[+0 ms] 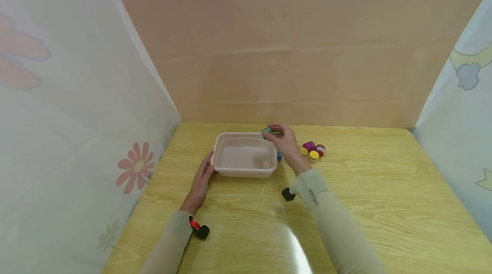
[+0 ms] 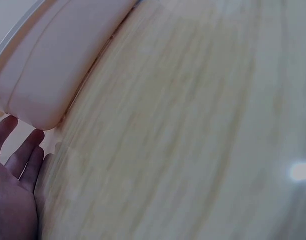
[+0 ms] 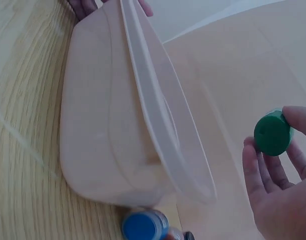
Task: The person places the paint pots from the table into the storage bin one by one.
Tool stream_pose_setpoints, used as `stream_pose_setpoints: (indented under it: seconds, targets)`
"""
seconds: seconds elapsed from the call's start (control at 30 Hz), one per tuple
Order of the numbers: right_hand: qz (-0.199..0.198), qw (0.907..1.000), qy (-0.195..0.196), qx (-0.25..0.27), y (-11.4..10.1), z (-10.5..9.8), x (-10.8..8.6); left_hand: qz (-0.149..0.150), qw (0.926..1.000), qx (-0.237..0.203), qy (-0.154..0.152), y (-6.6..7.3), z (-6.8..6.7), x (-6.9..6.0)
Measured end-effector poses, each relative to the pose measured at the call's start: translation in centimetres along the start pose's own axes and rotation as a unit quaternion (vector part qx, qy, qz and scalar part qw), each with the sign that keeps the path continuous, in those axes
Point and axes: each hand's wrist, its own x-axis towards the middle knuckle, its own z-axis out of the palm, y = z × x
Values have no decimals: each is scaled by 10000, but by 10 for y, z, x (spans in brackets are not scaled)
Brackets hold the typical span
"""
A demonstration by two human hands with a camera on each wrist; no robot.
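The right hand [image 1: 283,138] pinches a green jar [image 3: 273,133] at its fingertips, above the box [image 1: 244,174]. The left hand [image 1: 201,180], fingers spread, touches the box's near end. The jar is probably light, rigid and smooth; its side offers the best hold.

The right hand [image 3: 285,195] pinches a green jar [image 3: 273,133] between thumb and fingertips, clear of the pale pink box [image 3: 90,105]. At the box's left end the left hand [image 3: 83,6] shows only partly — its fingers touch the plastic. A blue-lidded jar [image 3: 142,226] sits just beside the right end. The wood-grained surface [image 3: 23,125] spreads on the near side — a beige backdrop [image 3: 243,85] on the far.
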Motion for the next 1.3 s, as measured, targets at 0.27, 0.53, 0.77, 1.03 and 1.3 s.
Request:
stream_pose_setpoints:
  seconds: [0.27,0.53,0.77,1.03,1.3]
  targets:
    - [-93,9997,228,1,2,20,5,101,9999,-94,-30,2,1,0]
    - [106,9986,72,513,9,47,9,38,10000,37,47,0,0,-3]
    - [227,9966,0,792,7,61,12,65,10000,-15,72,2,2,2]
    - [505,9971,-196,543,9,71,16,-109,9999,-77,-7,10,3,4]
    - [617,9972,-414,48,18,78,18,96,9999,-35,86,3,3,2]
